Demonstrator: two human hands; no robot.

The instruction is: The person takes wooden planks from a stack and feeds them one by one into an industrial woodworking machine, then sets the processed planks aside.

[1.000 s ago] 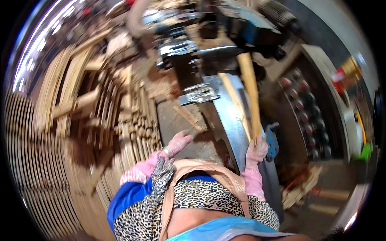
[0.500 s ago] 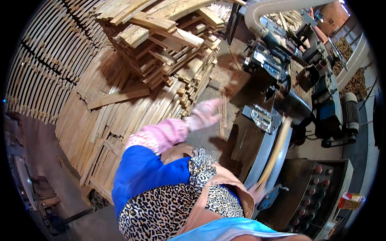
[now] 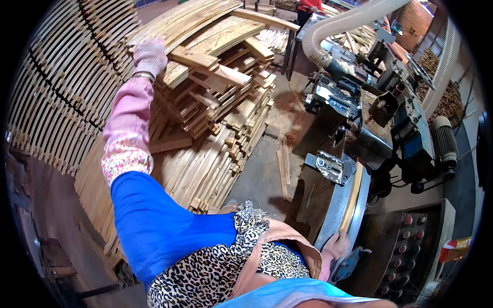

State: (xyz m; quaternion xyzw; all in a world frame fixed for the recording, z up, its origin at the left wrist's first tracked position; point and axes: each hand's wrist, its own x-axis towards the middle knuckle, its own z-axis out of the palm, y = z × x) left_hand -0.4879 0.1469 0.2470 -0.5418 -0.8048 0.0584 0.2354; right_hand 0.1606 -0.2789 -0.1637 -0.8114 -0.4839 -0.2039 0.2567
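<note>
Left hand (image 3: 150, 57) up in the upper left, right at the end of the top boards (image 3: 190, 20) of the stack; whether its fingers are clamped, can't tell. Lower right, the right hand (image 3: 336, 246) sits at the near end of a wooden strip (image 3: 352, 197) lying along the metal table (image 3: 335, 209), its grip unclear too. Far right, a red-and-yellow packet (image 3: 454, 250), printing too small to read.

L fingers (image 3: 153, 45) at stacked bds (image 3: 195, 23)
</note>
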